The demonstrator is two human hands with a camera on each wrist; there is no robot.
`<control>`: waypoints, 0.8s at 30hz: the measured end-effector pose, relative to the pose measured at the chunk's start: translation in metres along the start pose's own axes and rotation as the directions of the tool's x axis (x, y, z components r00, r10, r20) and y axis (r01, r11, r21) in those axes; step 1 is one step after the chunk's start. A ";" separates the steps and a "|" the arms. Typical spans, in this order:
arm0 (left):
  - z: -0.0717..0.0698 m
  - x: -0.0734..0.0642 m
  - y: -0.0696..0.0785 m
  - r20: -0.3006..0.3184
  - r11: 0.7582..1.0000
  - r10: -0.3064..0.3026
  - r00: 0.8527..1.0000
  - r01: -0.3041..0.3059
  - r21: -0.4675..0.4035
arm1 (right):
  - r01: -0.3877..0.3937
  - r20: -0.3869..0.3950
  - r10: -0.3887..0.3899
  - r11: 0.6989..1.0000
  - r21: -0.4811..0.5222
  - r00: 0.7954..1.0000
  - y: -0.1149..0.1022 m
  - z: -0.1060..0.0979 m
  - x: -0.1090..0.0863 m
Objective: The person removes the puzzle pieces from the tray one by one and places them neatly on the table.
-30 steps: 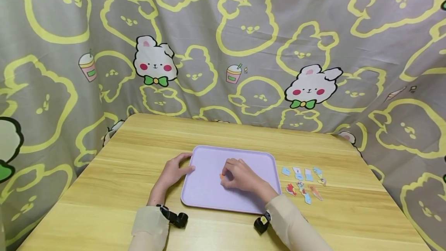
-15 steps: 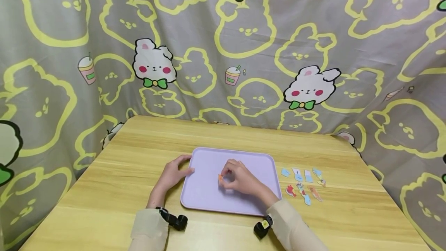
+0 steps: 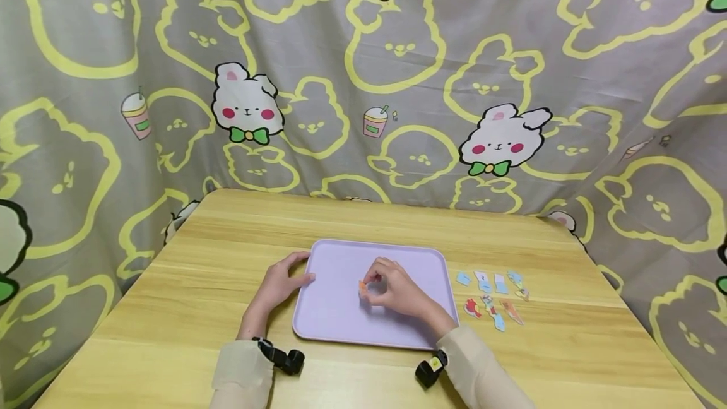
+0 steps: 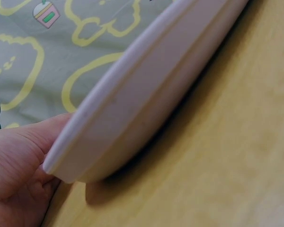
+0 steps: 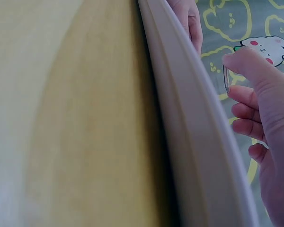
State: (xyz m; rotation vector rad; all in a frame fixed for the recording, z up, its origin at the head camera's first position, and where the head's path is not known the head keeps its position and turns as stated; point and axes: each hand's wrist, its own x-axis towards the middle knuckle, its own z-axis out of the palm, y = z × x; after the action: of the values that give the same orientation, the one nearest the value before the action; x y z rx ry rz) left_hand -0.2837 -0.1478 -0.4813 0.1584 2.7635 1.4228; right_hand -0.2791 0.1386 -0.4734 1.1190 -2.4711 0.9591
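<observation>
A lilac rectangular tray (image 3: pixel 341 320) lies on the wooden table. My left hand (image 3: pixel 282 281) grips its left rim, thumb over the edge and fingers along the outside. In the left wrist view that hand (image 4: pixel 19 165) shows beside the tray's wall (image 4: pixel 128 99). Above the tray's middle, my right hand (image 3: pixel 396 286) pinches a small orange puzzle piece (image 3: pixel 362 289) between thumb and forefinger. The right wrist view shows this thin, flat piece (image 5: pixel 226 78) edge-on between the fingertips, with the other fingers curled behind.
Right of the tray lie several small printed puzzle pieces in two rough rows, among them a red one (image 3: pixel 472 308), an orange-brown one (image 3: pixel 512 312) and a blue one (image 3: pixel 463 278). A patterned grey curtain (image 3: pixel 318 36) hangs around the table's (image 3: pixel 187 283) far edges.
The orange piece has been turned slightly and lifted a little in the right fingertips, showing more of itself. My left hand keeps its place on the tray's rim.
</observation>
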 end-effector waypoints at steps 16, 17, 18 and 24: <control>-0.001 -0.001 0.000 0.004 1.000 0.010 1.000 -0.010 0.013 | -0.029 -0.062 0.030 0.999 0.014 0.998 0.009 -0.015 -0.019; -0.001 0.000 0.000 0.003 1.000 0.011 1.000 -0.011 0.015 | -0.024 -0.070 0.025 1.000 0.017 0.997 0.010 -0.016 -0.020; -0.001 0.000 -0.001 0.002 1.000 0.017 1.000 -0.017 0.020 | -0.015 -0.080 0.016 1.000 0.019 0.997 0.010 -0.018 -0.021; -0.001 0.000 -0.001 0.008 0.999 0.025 1.000 -0.025 0.027 | -0.022 -0.113 0.024 1.000 0.021 0.993 0.014 -0.025 -0.031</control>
State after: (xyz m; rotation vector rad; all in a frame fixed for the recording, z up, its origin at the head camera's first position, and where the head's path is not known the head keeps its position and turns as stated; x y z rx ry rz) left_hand -0.2840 -0.1493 -0.4810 0.1995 2.7861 1.3875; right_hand -0.2699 0.1794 -0.4761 1.0142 -2.3939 1.0263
